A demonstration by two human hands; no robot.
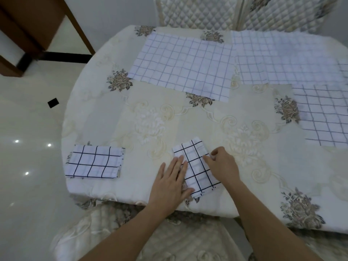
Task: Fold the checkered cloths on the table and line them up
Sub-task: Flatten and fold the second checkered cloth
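Observation:
A folded white cloth with dark checks (pixel 194 164) lies near the table's front edge. My left hand (pixel 172 183) presses flat on its left side with straight fingers. My right hand (pixel 222 164) holds the cloth's right edge, fingers curled and pinching the fabric. Another folded checkered cloth (pixel 94 162) lies at the front left, apart from both hands. Three unfolded checkered cloths lie flat farther back: one at the centre back (pixel 184 65), one at the back right (pixel 286 57), one at the right edge (pixel 325 115).
The round table (pixel 244 129) wears a cream floral tablecloth. A quilted chair back (pixel 197 12) stands behind it and a cushioned seat (pixel 160 238) lies below me. Brown wooden furniture (pixel 28 25) stands at the far left on a glossy white floor.

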